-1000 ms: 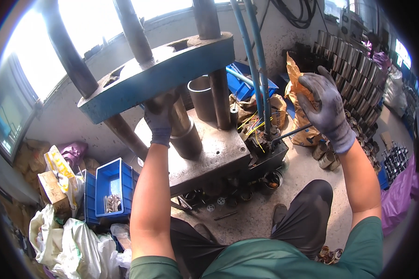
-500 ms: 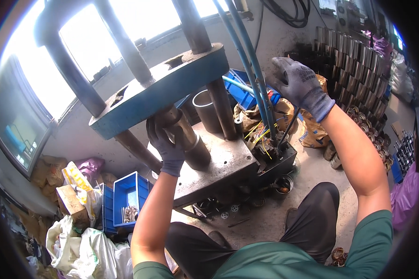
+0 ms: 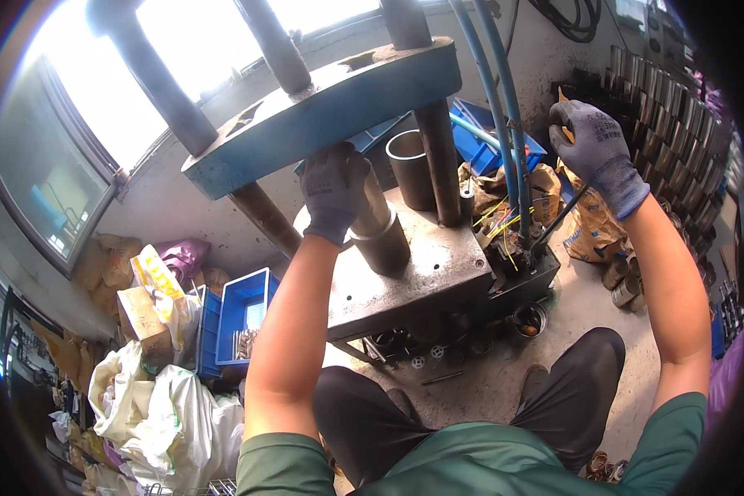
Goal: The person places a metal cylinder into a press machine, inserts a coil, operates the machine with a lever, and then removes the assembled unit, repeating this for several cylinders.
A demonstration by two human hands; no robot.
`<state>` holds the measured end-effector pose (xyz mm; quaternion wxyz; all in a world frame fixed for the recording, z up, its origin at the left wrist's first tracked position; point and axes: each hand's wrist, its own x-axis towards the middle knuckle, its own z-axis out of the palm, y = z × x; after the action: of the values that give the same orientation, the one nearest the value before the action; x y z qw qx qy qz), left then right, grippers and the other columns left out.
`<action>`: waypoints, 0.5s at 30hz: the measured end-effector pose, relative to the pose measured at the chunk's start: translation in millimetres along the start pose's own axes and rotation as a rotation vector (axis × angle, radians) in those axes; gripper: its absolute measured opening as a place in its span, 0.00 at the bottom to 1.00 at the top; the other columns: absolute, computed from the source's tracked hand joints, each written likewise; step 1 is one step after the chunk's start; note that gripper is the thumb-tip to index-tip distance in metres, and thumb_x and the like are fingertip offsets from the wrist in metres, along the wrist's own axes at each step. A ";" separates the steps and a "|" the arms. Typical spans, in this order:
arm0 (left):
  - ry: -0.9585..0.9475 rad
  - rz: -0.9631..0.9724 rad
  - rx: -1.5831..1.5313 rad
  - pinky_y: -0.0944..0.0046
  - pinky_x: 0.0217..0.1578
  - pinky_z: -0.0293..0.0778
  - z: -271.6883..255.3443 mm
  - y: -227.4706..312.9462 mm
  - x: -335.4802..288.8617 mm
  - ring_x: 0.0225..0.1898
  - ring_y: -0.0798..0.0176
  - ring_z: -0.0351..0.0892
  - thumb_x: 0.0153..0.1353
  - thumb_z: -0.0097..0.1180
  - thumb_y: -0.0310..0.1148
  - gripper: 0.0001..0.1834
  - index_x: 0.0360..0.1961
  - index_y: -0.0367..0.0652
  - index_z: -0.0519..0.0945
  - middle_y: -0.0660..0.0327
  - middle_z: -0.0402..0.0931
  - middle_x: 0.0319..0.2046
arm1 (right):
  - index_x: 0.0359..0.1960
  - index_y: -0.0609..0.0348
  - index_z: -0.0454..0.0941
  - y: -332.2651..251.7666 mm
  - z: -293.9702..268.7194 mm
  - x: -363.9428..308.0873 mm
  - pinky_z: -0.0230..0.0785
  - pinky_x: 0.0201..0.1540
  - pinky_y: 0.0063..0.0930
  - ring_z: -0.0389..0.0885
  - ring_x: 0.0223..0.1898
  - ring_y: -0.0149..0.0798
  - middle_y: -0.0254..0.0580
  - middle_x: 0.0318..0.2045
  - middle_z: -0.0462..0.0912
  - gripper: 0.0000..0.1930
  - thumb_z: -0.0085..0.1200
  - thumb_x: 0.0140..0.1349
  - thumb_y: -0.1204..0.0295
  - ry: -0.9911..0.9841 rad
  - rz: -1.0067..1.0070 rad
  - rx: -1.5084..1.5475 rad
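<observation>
My left hand [image 3: 332,192], in a grey glove, is closed at the upper end of a shiny metal cylinder [image 3: 374,213], just under the blue plate [image 3: 326,120] of a press. That cylinder stands in a wider dark metal sleeve [image 3: 384,248] on the press's steel bed [image 3: 372,302]. The glove hides the cylinder's top. Raised at the right, my gloved right hand [image 3: 593,140] has its fingers bent inward; what they hold, if anything, is hidden. A black rod [image 3: 564,217] slants up toward its wrist.
A thick, wide metal tube [image 3: 411,169] stands behind on the bed, beside a press column [image 3: 438,165]. Blue hoses [image 3: 512,124] hang at the right. Stacked metal cylinders [image 3: 661,124] line the right side. Blue bins [image 3: 246,318] and white sacks [image 3: 174,422] lie left.
The view has shifted, so the press appears higher and further right. My left hand has moved up over the cylinder's top, covering the end that showed before. My right hand stays raised.
</observation>
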<state>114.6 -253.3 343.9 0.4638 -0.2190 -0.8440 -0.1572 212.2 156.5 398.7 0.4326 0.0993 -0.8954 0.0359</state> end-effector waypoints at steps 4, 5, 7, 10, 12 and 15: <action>-0.004 0.122 0.046 0.44 0.54 0.73 2.0 -6.5 0.4 0.49 0.40 0.78 0.64 0.59 0.49 0.18 0.45 0.47 0.84 0.51 0.84 0.43 | 0.41 0.61 0.80 -4.4 -5.9 2.1 0.78 0.49 0.47 0.85 0.43 0.55 0.52 0.37 0.83 0.11 0.57 0.64 0.66 -0.086 0.041 0.029; -0.025 0.130 0.064 0.45 0.54 0.73 -0.8 -4.2 1.3 0.49 0.41 0.78 0.63 0.61 0.50 0.19 0.46 0.48 0.84 0.52 0.84 0.44 | 0.41 0.61 0.80 -3.4 -6.7 1.2 0.78 0.49 0.47 0.85 0.44 0.55 0.52 0.38 0.83 0.11 0.58 0.64 0.66 -0.109 0.053 0.030; -0.126 0.046 0.120 0.47 0.54 0.74 -6.2 -7.3 4.8 0.50 0.42 0.78 0.60 0.63 0.51 0.20 0.46 0.49 0.85 0.53 0.84 0.44 | 0.41 0.61 0.80 -4.3 -7.1 4.3 0.78 0.50 0.47 0.85 0.44 0.54 0.52 0.38 0.84 0.11 0.58 0.64 0.66 -0.127 0.064 0.033; -0.239 0.009 0.153 0.49 0.53 0.75 -15.7 0.9 21.2 0.49 0.43 0.80 0.62 0.62 0.46 0.16 0.45 0.48 0.85 0.53 0.84 0.45 | 0.41 0.60 0.81 -2.1 -9.9 4.5 0.78 0.51 0.46 0.85 0.45 0.53 0.51 0.38 0.84 0.11 0.58 0.64 0.66 -0.135 0.084 0.014; -0.215 0.121 0.236 0.48 0.52 0.76 -21.4 1.2 25.9 0.47 0.44 0.82 0.65 0.58 0.39 0.12 0.46 0.48 0.85 0.54 0.85 0.45 | 0.42 0.59 0.81 -0.4 -10.5 3.8 0.78 0.52 0.46 0.85 0.46 0.52 0.50 0.38 0.84 0.11 0.58 0.65 0.65 -0.175 0.089 0.013; -0.206 0.181 0.224 0.47 0.49 0.76 -9.2 -8.2 18.1 0.45 0.44 0.82 0.66 0.55 0.34 0.10 0.44 0.49 0.85 0.55 0.85 0.43 | 0.42 0.60 0.81 -3.4 -5.0 5.2 0.78 0.52 0.45 0.86 0.45 0.52 0.50 0.39 0.85 0.11 0.58 0.65 0.65 -0.165 0.112 0.070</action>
<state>108.4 -260.7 363.6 0.4084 -0.2559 -0.8762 0.0035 213.5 153.2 405.8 0.3512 0.0668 -0.9303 0.0827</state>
